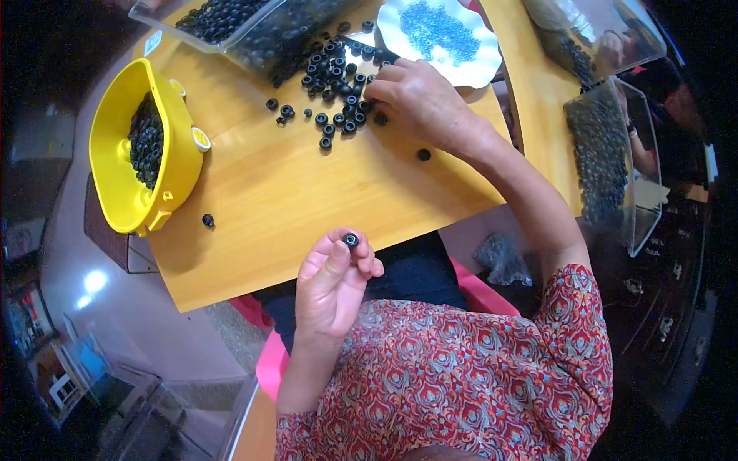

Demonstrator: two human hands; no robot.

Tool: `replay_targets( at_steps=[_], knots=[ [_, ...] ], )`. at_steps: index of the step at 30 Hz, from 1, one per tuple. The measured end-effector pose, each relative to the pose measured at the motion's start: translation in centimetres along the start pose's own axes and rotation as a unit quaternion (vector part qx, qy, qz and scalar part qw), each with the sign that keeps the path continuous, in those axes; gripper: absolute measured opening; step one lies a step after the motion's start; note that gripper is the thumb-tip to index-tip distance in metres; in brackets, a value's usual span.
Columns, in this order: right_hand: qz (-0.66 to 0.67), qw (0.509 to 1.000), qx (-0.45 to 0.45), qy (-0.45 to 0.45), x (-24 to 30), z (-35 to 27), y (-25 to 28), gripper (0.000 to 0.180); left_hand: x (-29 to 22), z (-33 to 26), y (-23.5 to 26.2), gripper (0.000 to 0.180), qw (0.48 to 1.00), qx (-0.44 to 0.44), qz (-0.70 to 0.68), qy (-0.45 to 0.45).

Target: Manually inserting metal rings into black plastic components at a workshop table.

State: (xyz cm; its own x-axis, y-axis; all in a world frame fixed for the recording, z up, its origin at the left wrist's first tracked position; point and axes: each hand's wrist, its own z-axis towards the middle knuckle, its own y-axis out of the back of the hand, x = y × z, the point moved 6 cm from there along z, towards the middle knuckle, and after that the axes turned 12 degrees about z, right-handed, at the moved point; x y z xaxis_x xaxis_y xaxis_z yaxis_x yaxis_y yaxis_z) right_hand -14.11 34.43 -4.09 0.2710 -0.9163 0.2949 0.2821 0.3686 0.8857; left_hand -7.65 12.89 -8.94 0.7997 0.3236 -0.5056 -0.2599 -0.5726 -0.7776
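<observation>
My left hand [332, 283] is raised in front of the table's near edge. Its thumb and fingers pinch a small round black part [350, 240], whose end shows a ring around a pale centre. Farther off, my right hand [419, 98] rests at the right side of a loose pile of black ring-shaped parts [336, 82]. The fingers there are curled inward, and what they grip is hidden. A dark slim shape [378, 51] lies just beyond them; I cannot tell whether my hand holds it.
A yellow tub [108, 165] with black pieces stands at left. A white scalloped plate [486, 61] holds clear blue bits at the back. Clear bins [238, 42] [646, 184] of black parts stand at back left and far right. Stray parts [207, 220] [423, 155] lie on the table [254, 230].
</observation>
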Motion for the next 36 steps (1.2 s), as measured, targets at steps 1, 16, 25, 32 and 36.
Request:
replay_targets(
  at_steps=[1, 16, 25, 32, 36],
  knots=[
    [-0.009, 1.000, 0.000, 0.001, 0.1, 0.0, -0.1, 0.008, 0.1, 0.0, 0.0, 0.025, 1.000, 0.001, -0.003, 0.000],
    [0.759, 0.582, 0.003, -0.291, 7.3, -5.6, 1.7, 0.021, -1.5, -1.3, -1.9, 0.026, 0.999, 0.013, 0.002, -0.040],
    [0.807, 0.494, -0.010, -0.323, 11.0, -8.4, 1.8, 0.022, -1.0, -3.7, -3.2, 0.024, 0.999, 0.019, 0.007, -0.046],
    [0.808, 0.516, -0.023, -0.284, 12.5, -8.5, 2.3, 0.020, -0.6, -4.7, -3.3, 0.025, 0.999, 0.017, -0.009, -0.045],
    [0.830, 0.501, -0.025, -0.244, 12.5, -8.6, 1.8, 0.018, -0.5, -4.7, -3.4, 0.025, 0.999, 0.026, -0.016, -0.045]
  ],
)
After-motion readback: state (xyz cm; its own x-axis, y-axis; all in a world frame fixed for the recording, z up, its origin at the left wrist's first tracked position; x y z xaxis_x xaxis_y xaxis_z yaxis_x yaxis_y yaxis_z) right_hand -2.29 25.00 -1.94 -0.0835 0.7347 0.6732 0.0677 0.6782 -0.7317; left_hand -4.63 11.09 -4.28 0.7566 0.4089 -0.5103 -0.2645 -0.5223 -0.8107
